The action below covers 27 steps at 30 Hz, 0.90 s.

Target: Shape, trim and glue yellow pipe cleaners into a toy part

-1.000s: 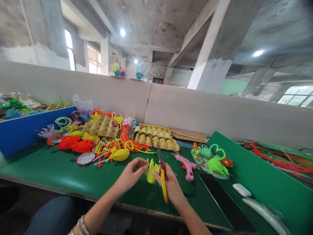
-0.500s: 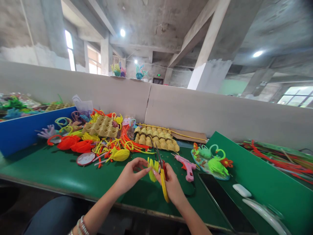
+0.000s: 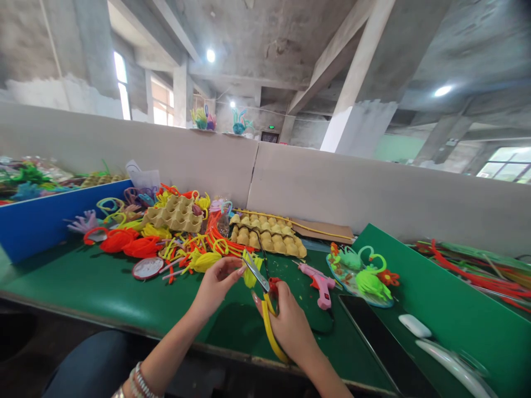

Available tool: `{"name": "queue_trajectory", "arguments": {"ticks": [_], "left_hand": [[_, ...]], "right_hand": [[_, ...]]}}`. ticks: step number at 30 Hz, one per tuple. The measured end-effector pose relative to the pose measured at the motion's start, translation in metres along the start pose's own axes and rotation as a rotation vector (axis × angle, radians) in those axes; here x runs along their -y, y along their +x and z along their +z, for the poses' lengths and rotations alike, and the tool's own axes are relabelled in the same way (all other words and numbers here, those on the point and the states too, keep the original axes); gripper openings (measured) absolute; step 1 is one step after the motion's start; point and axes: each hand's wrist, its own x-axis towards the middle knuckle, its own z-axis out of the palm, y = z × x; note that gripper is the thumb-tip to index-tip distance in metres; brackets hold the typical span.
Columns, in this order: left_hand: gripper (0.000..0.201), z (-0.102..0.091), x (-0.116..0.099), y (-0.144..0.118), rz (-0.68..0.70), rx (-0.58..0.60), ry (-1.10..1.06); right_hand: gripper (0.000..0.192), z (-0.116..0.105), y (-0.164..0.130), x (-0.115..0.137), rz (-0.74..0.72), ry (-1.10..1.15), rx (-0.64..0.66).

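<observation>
Left grip [image 3: 219, 286] pinches yellow bundle [image 3: 249, 277]; right grip [image 3: 292, 323] clasps scissors [image 3: 264, 286]

Held between the two grips, above the green desk [image 3: 136, 301], the fuzzy yellow bundle looks light, soft and easily squashed, perhaps with bendable wire inside; a gentle fingertip pinch at its edge, clear of the blades [image 3: 255, 271], should suit it. Those blades lie across it in view; whether they touch, I cannot tell. Rigid, smooth and likely heavier, the scissors are best held by the handles [image 3: 269, 331].

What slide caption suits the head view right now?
Left hand holds a yellow fuzzy piece; right hand holds scissors close to it, above a green table.
</observation>
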Motion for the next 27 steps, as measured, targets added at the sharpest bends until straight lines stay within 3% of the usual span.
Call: {"name": "queue_trajectory", "arguments": {"ticks": [7,17,27], "left_hand": [[0.036,0.0016,-0.0033,-0.0015,-0.065,-0.057,-0.045],[0.037,0.0023,-0.0044,-0.0038,-0.15,-0.042,-0.085],[0.036,0.006,-0.0045,-0.0061,-0.138,-0.023,-0.057]], "right_hand": [[0.026,0.0056,-0.0005,0.0003,0.047,-0.087,0.038],[0.024,0.0096,-0.0025,0.0015,0.081,-0.115,0.051],[0.022,0.0076,-0.002,0.0015,0.069,-0.121,0.054]]}}
